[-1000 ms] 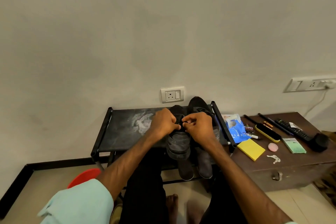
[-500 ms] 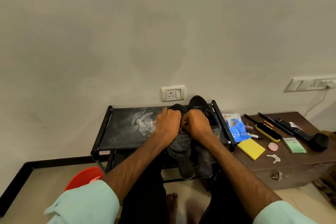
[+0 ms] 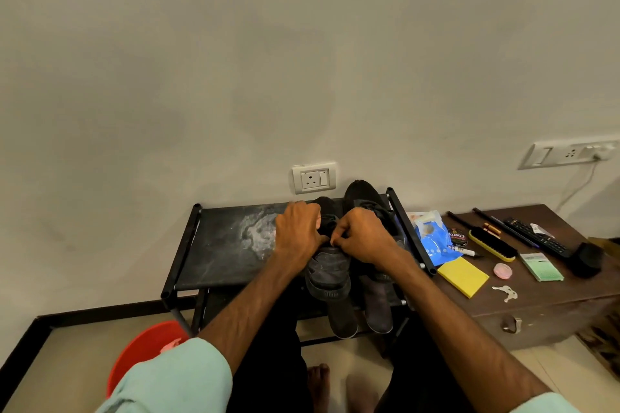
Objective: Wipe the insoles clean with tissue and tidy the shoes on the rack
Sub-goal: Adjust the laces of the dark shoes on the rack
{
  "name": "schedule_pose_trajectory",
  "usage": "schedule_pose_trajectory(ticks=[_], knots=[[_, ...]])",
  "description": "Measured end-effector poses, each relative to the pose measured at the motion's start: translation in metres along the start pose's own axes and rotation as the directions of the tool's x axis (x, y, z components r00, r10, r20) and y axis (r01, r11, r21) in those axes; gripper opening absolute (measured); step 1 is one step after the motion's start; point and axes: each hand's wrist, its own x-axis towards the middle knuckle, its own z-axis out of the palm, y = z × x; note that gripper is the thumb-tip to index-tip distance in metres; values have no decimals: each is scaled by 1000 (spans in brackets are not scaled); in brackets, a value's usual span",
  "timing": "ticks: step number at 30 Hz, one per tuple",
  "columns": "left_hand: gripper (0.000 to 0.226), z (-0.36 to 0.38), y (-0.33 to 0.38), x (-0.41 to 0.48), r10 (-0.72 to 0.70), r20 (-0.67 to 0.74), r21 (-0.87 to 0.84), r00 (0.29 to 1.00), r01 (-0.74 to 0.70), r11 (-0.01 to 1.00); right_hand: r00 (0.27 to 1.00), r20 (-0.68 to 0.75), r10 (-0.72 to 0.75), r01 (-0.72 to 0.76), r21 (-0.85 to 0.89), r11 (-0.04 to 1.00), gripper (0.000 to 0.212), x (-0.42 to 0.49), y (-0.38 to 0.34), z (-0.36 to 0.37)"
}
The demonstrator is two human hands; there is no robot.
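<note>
Both hands are closed on one shoe. The left hand (image 3: 297, 233) and the right hand (image 3: 364, 238) meet knuckle to knuckle over the black shoe (image 3: 327, 275), with the fingers curled in and pinching its upper part near the opening. The hands hide whether they hold laces or the tongue.

This shoe sits on the top shelf of the black rack (image 3: 216, 256), towards the right end, and its heel juts over the front edge. A second shoe (image 3: 362, 191) lies just beside it on the right. Its toe points at the wall, and the right wrist covers its back half. A white dusty patch (image 3: 260, 235) marks the shelf to the left of the hands. On the lower shelf, under the two shoes, lies another dark pair (image 3: 344, 320).

To the right of the rack stands a low wooden chest (image 3: 543, 312). On it lie a blue packet (image 3: 432, 240), a yellow pad (image 3: 463, 277), a brush (image 3: 491, 245), a polish tin (image 3: 458, 236), keys (image 3: 505, 293) and a remote (image 3: 536, 236). A red tub (image 3: 144, 349) stands on the floor at the lower left, and a wall socket (image 3: 313, 178) is set above the rack.
</note>
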Motion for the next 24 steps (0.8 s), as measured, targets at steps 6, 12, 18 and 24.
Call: schedule_pose_trajectory(ticks=[6,12,18,24], knots=[[21,2,2,0,-8,-22,-87,1000,6,996,978,-201,-55,63,35,997,30,4,-9,1],[21,-5,-16,1,24,102,-252,994,3,968,986,-162,-40,45,28,999,10,12,-8,5],[23,-5,-19,-6,-62,35,-300,997,70,951,990,-127,-62,52,-81,995,4,7,-12,8],[74,9,-10,0,-38,29,-280,999,44,959,993,-114,-45,38,-63,997,12,5,-9,6]])
